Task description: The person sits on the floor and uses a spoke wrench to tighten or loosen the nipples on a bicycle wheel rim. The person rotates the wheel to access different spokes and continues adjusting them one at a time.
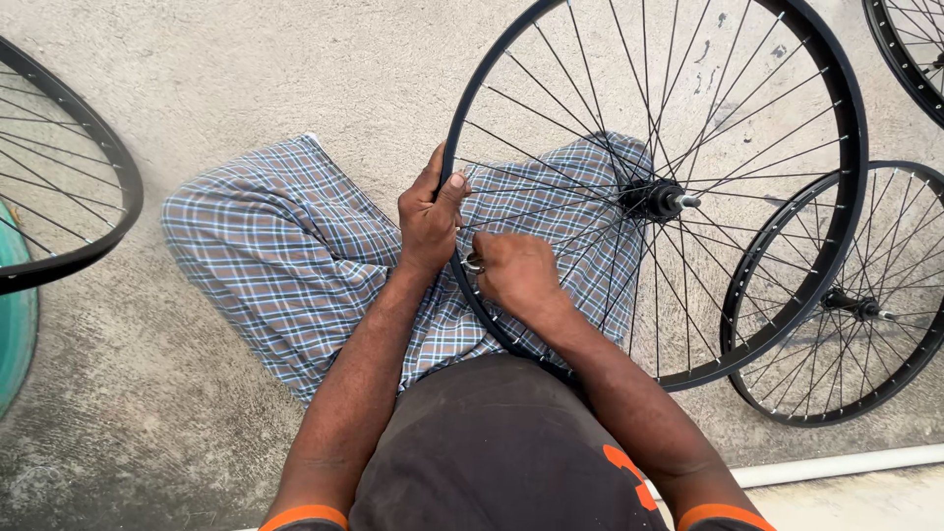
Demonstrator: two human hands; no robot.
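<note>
While seated | L hand (430,218) fingers clamp wheel rim (454,157) | R hand (515,273) fingers pinch small metal tool (475,263) at spokes (551,211)

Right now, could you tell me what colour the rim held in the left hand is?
Black; the rim, gripped by the left hand, shows best in the head view.

Well right of the hands, 1 smaller spoked wheel (841,300) lies on the concrete floor (246,79), a white pipe (836,464) below it. Far left: another black rim (69,167), beside a green object (15,324).
</note>
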